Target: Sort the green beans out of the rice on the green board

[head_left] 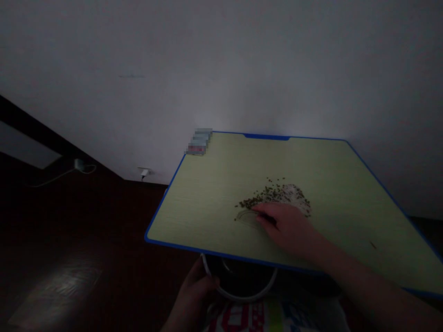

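A pale green tabletop [207,193] with a blue rim carries a scatter of small dark beans and white grains [277,194]. My right hand [289,228] lies on the top just in front of that heap, fingers together and curled, their tips at the heap's near left edge. My left hand [192,290] is below the table's front edge, fingers wrapped on the rim of a round white-rimmed bowl [242,282] that is partly hidden under the tabletop.
A white wall rises right behind the table. A dark floor lies to the left, with a plug and white cable [145,173] at the wall's foot. A small blurred object [200,141] sits at the table's far left corner. Colourful printed fabric [249,318] shows below the bowl.
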The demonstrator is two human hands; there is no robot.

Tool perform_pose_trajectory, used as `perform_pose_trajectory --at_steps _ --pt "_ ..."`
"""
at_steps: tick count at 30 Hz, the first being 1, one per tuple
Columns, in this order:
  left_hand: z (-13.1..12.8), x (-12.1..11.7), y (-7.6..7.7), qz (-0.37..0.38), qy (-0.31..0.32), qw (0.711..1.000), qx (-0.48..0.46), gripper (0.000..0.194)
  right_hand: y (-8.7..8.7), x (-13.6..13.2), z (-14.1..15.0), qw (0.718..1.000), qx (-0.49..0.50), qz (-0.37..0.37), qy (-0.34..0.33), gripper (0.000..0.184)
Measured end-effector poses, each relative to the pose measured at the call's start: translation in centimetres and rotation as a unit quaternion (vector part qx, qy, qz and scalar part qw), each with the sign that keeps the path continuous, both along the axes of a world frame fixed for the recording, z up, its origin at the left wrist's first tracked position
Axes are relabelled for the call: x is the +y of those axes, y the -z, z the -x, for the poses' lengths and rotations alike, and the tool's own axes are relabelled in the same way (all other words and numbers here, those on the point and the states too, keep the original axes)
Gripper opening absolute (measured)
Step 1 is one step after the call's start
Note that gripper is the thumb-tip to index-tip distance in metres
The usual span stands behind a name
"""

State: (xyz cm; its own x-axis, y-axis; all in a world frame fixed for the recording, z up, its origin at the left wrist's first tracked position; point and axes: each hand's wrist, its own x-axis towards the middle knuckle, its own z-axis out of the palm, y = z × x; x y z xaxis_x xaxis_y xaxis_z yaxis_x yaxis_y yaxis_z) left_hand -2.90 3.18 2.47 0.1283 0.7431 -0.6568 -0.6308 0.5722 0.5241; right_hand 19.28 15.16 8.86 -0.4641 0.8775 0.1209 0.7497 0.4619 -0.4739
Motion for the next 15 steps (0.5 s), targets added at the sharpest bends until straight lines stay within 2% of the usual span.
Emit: perform_pose_trajectory --at_steps 8,15 --pt "0.1 0.0 0.0 -0.001 0.013 1.0 0.014 0.051 -0.4 0.7 1.2 0.998 0.011 0.029 -0.048 0.027" --pt "0.1 0.0 0.1 -0.005 0.005 1.0 -0.01 0.053 -0.8 -0.9 1.7 0.988 0.024 0.113 -0.1 0.023"
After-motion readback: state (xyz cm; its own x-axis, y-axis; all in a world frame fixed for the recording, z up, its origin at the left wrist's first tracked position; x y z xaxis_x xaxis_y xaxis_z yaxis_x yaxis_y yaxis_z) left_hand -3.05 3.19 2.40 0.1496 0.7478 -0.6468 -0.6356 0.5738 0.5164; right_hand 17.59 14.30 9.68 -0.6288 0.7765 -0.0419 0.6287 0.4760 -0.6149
